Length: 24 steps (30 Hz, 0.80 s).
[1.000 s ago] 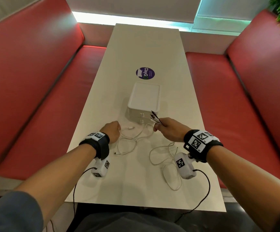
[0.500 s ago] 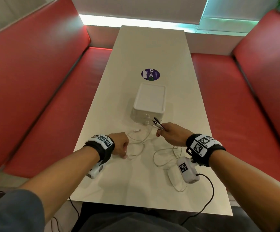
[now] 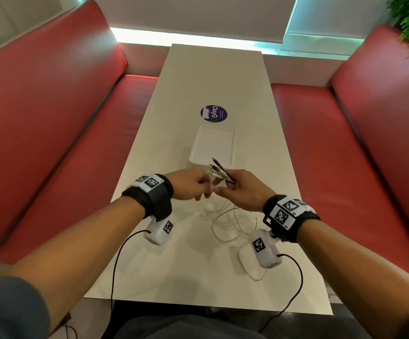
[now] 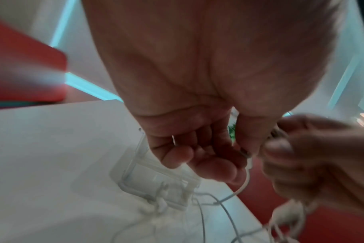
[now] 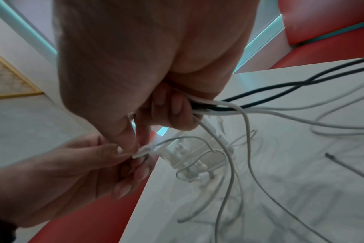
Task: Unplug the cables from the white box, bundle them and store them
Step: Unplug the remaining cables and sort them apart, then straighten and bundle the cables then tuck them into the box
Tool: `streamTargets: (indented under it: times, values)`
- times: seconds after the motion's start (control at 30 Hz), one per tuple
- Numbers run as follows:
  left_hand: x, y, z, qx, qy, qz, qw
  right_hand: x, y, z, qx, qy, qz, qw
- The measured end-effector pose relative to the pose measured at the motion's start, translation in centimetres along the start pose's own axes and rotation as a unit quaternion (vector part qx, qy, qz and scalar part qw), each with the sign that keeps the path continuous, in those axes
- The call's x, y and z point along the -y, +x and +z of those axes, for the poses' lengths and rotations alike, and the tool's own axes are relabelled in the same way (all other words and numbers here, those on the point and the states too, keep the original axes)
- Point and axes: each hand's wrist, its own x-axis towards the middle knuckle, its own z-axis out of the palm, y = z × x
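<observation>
The white box (image 3: 213,148) stands mid-table, also seen in the left wrist view (image 4: 156,180) and the right wrist view (image 5: 189,157). My right hand (image 3: 223,189) hovers just in front of it and grips a bundle of black and white cable ends (image 3: 219,172), whose cords (image 5: 214,106) trail onto the table. My left hand (image 3: 202,189) meets it from the left, pinching the plug of a thin white cable (image 5: 141,153) between thumb and fingers. The right thumb and forefinger touch that same plug. Its cord (image 4: 247,172) hangs from my left hand (image 4: 197,156).
Loose white cable loops (image 3: 225,223) lie on the white table (image 3: 174,265) between my wrists and the near edge. A round purple sticker (image 3: 213,113) sits beyond the box. Red bench seats (image 3: 64,167) flank the table on both sides.
My left hand has risen off the table with the white cable and moved right until it meets the right hand. The right hand has kept its hold on the bundle and lifted slightly.
</observation>
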Motion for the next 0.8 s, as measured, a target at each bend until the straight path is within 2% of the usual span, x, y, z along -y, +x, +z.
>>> streamTargets:
  times: [0.2, 0.3, 0.37, 0.43, 0.53, 0.6, 0.7, 0.8]
  values:
    - [0.6, 0.0, 0.1, -0.051, -0.141, 0.024, 0.988, -0.6, 0.4, 0.1, 0.009, -0.032, 0.007, 0.999]
    - [0.8, 0.4, 0.5, -0.101, -0.258, 0.012, 0.961, -0.3, 0.5, -0.1, -0.013, -0.042, 0.003, 0.999]
    - [0.8, 0.6, 0.9, -0.096, -0.322, 0.0, 0.942, -0.4, 0.7, -0.4, -0.033, -0.038, 0.021, 0.999]
    - [0.3, 0.9, 1.6, -0.049, -0.308, 0.015, 0.95, -0.6, 1.0, -0.6, -0.05, -0.013, 0.023, 0.998]
    - [-0.9, 1.4, 3.2, 0.027, -0.21, 0.029, 0.977, -0.7, 1.1, -1.0, -0.086, 0.024, 0.037, 0.995]
    - [-1.2, 1.8, 4.0, 0.009, -0.14, 0.039, 0.989, -0.9, 1.2, -1.5, -0.103, 0.028, 0.035, 0.994]
    - [-0.3, 2.0, 4.1, -0.044, -0.107, 0.026, 0.993, -1.4, 1.1, -2.3, -0.123, 0.036, 0.023, 0.991]
    - [2.4, 1.5, 4.9, -0.021, 0.001, -0.042, 0.999, -1.6, 1.2, -3.9, -0.151, 0.095, 0.055, 0.982]
